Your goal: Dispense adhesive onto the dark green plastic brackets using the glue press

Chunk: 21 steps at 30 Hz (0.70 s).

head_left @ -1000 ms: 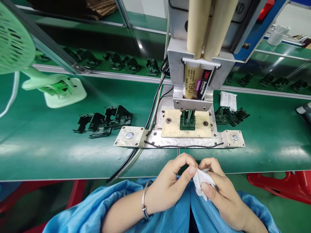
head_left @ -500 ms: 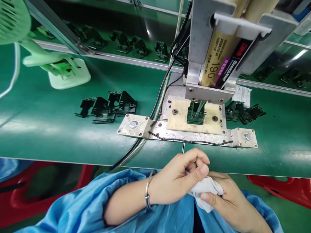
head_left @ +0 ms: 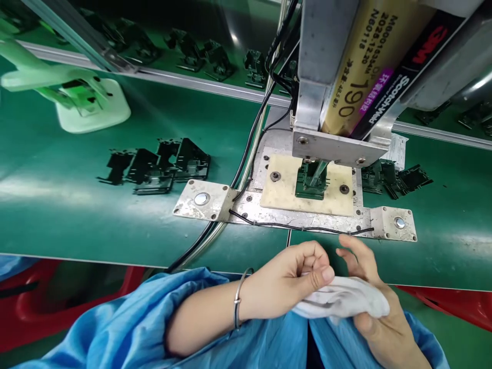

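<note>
A crumpled white cloth (head_left: 342, 300) stretches between my two hands above my lap. My left hand (head_left: 288, 284), with a metal bangle at the wrist, is closed and pinches the cloth's left end between thumb and curled fingers. The cloth's other end lies against the palm of my right hand (head_left: 384, 312), whose fingers and thumb are spread apart. Beyond both hands, a dark green-black bracket-like part (head_left: 309, 189) sits on a cream plate (head_left: 277, 192) under a clear nozzle (head_left: 318, 174).
Above the plate rises a metal holder with a labelled adhesive cartridge (head_left: 353, 92). Metal button boxes (head_left: 205, 200) flank the fixture. Similar dark parts (head_left: 154, 171) lie left and right of it. Cables (head_left: 249, 138) cross the green bench; a pale green fan (head_left: 92, 107) stands left.
My right hand has spread its fingers and moved slightly right, and the cloth is drawn out longer. My left hand keeps its pinch. The view has shifted closer to the cartridge.
</note>
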Motion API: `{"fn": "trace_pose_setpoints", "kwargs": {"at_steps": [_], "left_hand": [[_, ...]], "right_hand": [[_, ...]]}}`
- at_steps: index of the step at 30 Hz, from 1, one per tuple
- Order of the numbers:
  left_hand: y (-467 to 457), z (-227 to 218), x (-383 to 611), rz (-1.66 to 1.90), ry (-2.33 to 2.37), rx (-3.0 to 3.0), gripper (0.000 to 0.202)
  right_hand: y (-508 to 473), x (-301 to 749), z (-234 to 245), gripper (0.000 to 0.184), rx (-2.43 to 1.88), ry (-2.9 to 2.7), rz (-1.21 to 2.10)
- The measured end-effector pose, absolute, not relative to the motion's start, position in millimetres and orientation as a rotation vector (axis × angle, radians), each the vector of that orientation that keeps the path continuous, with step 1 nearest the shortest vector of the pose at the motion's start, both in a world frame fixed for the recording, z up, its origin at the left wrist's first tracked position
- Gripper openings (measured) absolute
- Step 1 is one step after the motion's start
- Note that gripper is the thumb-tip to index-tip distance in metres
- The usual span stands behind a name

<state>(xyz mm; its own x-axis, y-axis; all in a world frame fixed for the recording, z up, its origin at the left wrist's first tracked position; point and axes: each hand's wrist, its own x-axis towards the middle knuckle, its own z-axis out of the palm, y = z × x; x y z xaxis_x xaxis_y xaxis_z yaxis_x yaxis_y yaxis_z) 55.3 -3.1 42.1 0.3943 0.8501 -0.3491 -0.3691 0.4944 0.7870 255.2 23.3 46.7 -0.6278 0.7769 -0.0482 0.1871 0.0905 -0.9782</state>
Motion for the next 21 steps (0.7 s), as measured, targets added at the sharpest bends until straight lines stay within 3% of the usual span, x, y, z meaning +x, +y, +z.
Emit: {"fn": "trace_pose_setpoints", "kwargs": {"at_steps": [5,10,13,15,18,21], "left_hand": [[-4.1,40.6,54.5,0.858,0.709,0.686,0.05],[-5.9,34.6,64.6,0.842,0.899,1.122,0.023],[-5.8,35.7,66.0,0.852,0.951,1.318,0.021],[-5.5,41.8,61.0,0.818,1.012,1.445,0.015],[-3.9,56.7,45.3,0.884,1.2,1.614,0.011],[3.4,67.6,24.1,1.153,1.541,1.708,0.013]], "right_hand": [[28.4,251.3,39.9,0.038,-0.83,-1.281,1.814],[26.8,237.3,43.5,0.036,-0.777,-1.082,2.023],[24.3,234.0,43.9,0.02,-0.768,-1.137,2.044],[24.9,235.8,43.7,0.019,-0.794,-1.071,2.048],[31.6,243.8,43.4,0.025,-0.912,-1.006,1.873],[46.0,255.0,40.5,0.019,-1.123,-1.081,1.288]]}}
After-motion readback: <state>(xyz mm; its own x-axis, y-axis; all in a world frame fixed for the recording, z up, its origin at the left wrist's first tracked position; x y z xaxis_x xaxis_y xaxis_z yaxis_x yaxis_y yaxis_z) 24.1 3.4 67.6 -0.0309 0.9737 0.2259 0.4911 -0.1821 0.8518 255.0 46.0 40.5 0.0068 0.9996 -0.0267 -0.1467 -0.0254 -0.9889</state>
